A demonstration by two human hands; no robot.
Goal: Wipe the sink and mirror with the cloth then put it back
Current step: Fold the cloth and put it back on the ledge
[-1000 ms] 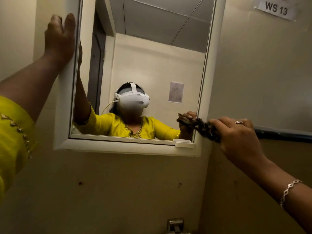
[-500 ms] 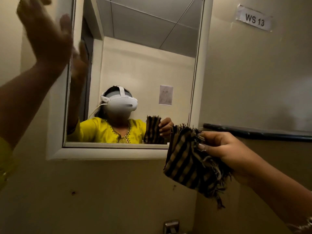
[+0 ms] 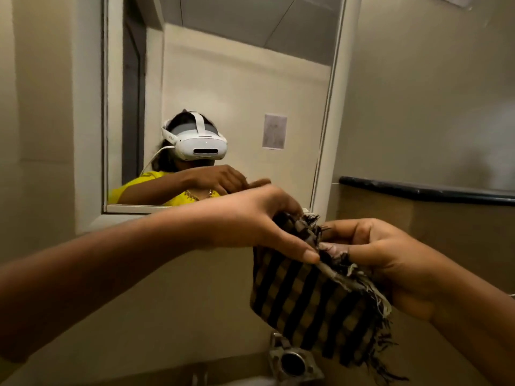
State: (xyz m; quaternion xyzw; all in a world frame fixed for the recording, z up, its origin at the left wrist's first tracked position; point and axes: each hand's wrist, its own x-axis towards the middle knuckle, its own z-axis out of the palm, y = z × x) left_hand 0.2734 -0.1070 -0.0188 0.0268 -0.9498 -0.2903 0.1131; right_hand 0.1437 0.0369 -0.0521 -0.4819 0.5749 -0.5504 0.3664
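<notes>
A black-and-tan checked cloth [image 3: 315, 305] with frayed edges hangs in front of the wall below the mirror [image 3: 223, 107]. My left hand [image 3: 259, 221] pinches its top edge from the left. My right hand [image 3: 381, 260] grips the same edge from the right. Both hands meet just under the mirror's lower right corner. The white-framed mirror reflects a person in a yellow top wearing a white headset. At the bottom edge a pale strip of the sink [image 3: 245, 381] shows.
A metal tap fitting [image 3: 292, 360] sits on the wall just under the hanging cloth. A dark ledge [image 3: 423, 190] runs along the right wall at hand height. Beige walls close in on the left and right.
My left hand has left the mirror's upper left frame and come down to the cloth. The cloth has moved lower, away from the mirror's right edge, and hangs unfolded between both hands.
</notes>
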